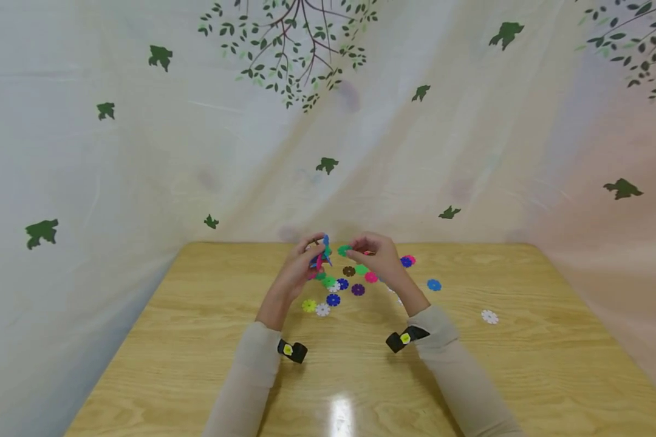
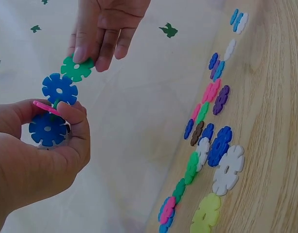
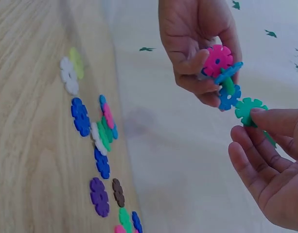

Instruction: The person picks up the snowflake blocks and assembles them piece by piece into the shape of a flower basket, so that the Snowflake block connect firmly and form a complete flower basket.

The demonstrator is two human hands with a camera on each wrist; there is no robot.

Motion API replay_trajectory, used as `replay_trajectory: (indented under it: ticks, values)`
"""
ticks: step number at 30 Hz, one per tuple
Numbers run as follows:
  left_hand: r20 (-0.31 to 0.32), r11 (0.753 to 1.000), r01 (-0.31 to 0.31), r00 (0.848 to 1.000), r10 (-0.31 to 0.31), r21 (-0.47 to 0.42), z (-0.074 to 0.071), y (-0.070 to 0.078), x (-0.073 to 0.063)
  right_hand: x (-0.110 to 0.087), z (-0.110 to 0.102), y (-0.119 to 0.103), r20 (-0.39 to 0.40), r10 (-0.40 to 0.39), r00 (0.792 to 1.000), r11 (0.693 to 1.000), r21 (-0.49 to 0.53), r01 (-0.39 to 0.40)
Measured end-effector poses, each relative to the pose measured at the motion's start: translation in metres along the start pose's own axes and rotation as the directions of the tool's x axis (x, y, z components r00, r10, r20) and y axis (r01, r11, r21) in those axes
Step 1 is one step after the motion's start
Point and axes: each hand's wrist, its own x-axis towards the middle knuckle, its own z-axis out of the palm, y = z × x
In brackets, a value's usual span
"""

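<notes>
My left hand (image 1: 297,267) holds a small cluster of interlocked notched plastic discs (image 2: 47,130), blue, pink and green, up above the table. One blue disc (image 2: 60,90) of the cluster sticks out past the fingers toward the right hand. My right hand (image 1: 381,260) pinches a green notched disc (image 3: 248,109) between thumb and fingers. Its rim is close to that blue disc; whether they touch I cannot tell. Another bit of green (image 3: 270,140) shows by the right fingers, mostly hidden. Part of the cluster is covered by the left fingers.
Several loose discs lie on the wooden table (image 1: 197,340) below the hands, among them a purple disc (image 1: 358,289), a yellow disc (image 1: 308,306) and a brown disc (image 2: 197,133). A white disc (image 1: 489,317) lies apart at the right. Behind the table hangs a printed cloth (image 1: 251,152).
</notes>
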Motion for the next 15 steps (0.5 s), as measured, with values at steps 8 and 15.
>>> replay_trajectory:
  ticks: [8,15]
  values:
    - [0.005,1.0,-0.001,1.0,0.001,0.031,0.001,0.001,-0.002,-0.003,0.006,0.0,-0.007,-0.023,1.0,1.0,-0.011,0.023]
    - [0.042,0.999,-0.014,0.999,0.012,0.051,0.004,-0.002,-0.002,-0.014,0.012,-0.03,0.007,-0.04,0.999,0.998,-0.043,0.04]
